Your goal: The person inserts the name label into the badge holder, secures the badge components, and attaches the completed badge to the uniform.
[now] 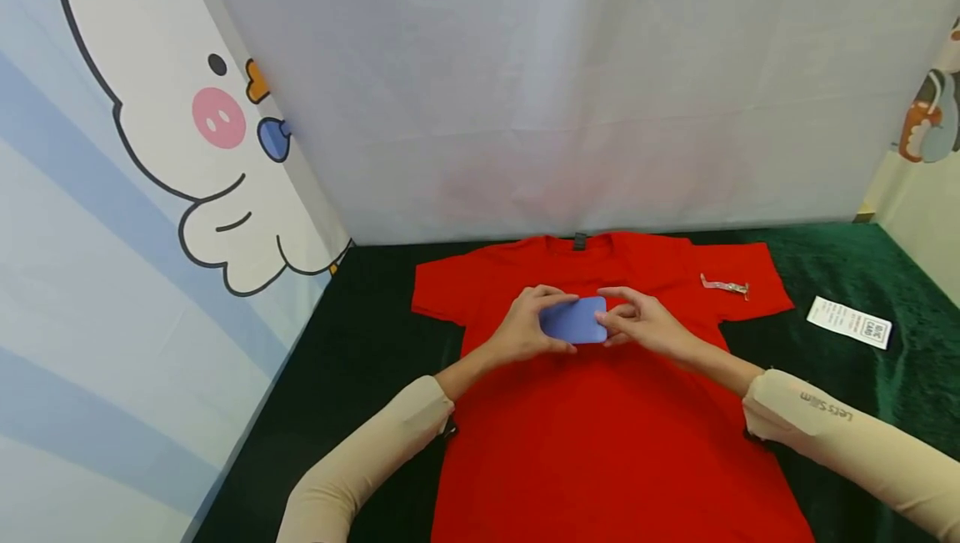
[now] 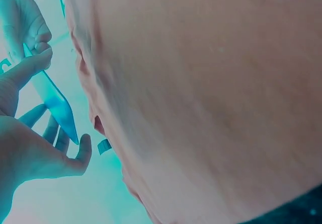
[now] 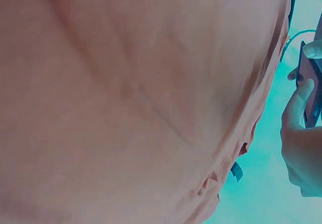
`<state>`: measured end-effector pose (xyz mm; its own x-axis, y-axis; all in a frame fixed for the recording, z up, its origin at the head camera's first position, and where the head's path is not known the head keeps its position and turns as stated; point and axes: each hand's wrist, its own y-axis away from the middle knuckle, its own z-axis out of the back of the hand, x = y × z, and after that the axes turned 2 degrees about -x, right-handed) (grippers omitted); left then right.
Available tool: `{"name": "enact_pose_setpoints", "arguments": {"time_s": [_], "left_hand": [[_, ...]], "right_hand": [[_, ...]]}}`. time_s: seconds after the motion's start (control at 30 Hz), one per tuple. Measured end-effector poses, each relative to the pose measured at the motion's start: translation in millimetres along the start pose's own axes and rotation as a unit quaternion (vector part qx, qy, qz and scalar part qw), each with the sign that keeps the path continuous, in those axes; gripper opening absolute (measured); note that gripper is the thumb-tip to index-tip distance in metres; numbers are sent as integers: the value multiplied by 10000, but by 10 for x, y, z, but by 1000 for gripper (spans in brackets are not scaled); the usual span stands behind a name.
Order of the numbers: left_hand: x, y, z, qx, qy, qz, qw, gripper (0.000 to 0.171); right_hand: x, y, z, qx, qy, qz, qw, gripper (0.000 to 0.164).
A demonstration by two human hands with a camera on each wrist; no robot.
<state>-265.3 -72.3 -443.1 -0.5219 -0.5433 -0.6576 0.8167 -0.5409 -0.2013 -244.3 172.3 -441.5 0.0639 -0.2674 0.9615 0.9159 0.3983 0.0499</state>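
Observation:
A flat blue rectangular card-like piece [image 1: 576,320] with rounded corners is held above a red T-shirt [image 1: 600,426]. My left hand [image 1: 521,324] grips its left end, fingers at the top edge and thumb at the bottom. At the opposite end, my right hand [image 1: 647,324] pinches the right edge between thumb and fingers. Seen from the left wrist, the blue piece [image 2: 58,103] looks thin and tilted, with both hands on it. The right wrist view catches only part of it beside the right hand [image 3: 302,153]. The shirt lies spread flat, collar at the far side.
A small pinkish metal item [image 1: 725,285] lies on the shirt's right sleeve. Beyond that sleeve, a white printed card [image 1: 849,322] rests on the dark green cloth [image 1: 360,334]. A pale curtain [image 1: 600,93] rises behind, and a cartoon-printed panel [image 1: 150,243] stands at left.

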Motion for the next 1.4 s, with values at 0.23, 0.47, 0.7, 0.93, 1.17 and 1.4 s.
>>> {"name": "enact_pose_setpoints", "arguments": {"time_s": [0.23, 0.47, 0.7, 0.93, 1.17, 1.4], "left_hand": [[9, 17, 12, 104, 19, -83, 9999, 67], [122, 90, 115, 94, 434, 31, 9990, 68], [248, 227, 228, 405, 952, 8, 9946, 61], [239, 261, 231, 743, 1319, -56, 9885, 59], [196, 230, 182, 1073, 2755, 697, 9527, 59], [164, 215, 126, 962, 3619, 1174, 9198, 58]], "right_hand": [[1, -4, -13, -38, -130, 15, 9999, 61], [-20, 69, 49, -180, -289, -17, 9994, 59], [-48, 141, 126, -52, -303, 51, 9995, 57], [-50, 194, 143, -28, -321, 9, 9995, 57], [-79, 169, 88, 27, -414, -10, 9991, 57], [-102, 176, 64, 3, -654, -49, 9978, 60]]}}
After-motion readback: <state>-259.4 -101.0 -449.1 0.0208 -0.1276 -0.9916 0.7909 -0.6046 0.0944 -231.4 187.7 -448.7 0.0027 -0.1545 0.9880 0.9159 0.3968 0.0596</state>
